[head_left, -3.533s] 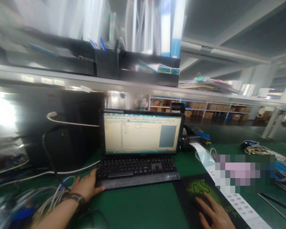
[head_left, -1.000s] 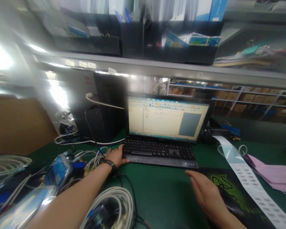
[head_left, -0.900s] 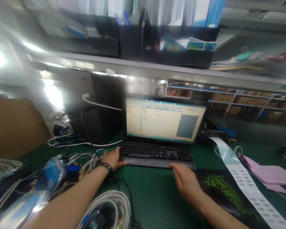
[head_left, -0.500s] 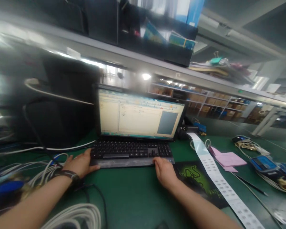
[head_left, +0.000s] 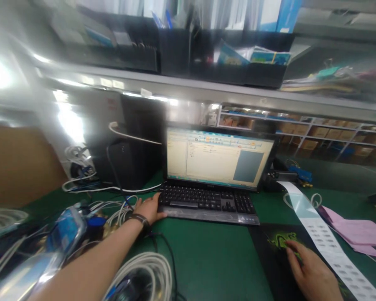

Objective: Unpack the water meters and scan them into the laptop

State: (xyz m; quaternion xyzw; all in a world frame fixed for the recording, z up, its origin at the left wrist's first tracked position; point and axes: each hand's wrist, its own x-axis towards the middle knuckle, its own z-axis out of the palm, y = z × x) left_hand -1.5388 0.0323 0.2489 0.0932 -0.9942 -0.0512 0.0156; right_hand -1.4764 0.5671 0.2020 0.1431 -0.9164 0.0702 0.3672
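A careless sweep of the right hand (head_left: pixel 310 267) could have caught the printed label strip (head_left: pixel 329 246) lying along the edge of the black gaming mouse pad (head_left: pixel 263 255), and the left forearm (head_left: pixel 90 255) could have snagged the tangled white cables (head_left: pixel 113 205) beside it. The left hand (head_left: pixel 147 210) lay open and flat, fingers spread, against the near left corner of the keyboard (head_left: pixel 207 201), gripping nothing. The right hand rested half-curled on the pad, low over its green logo; whether it had hold of a mouse could not be seen.
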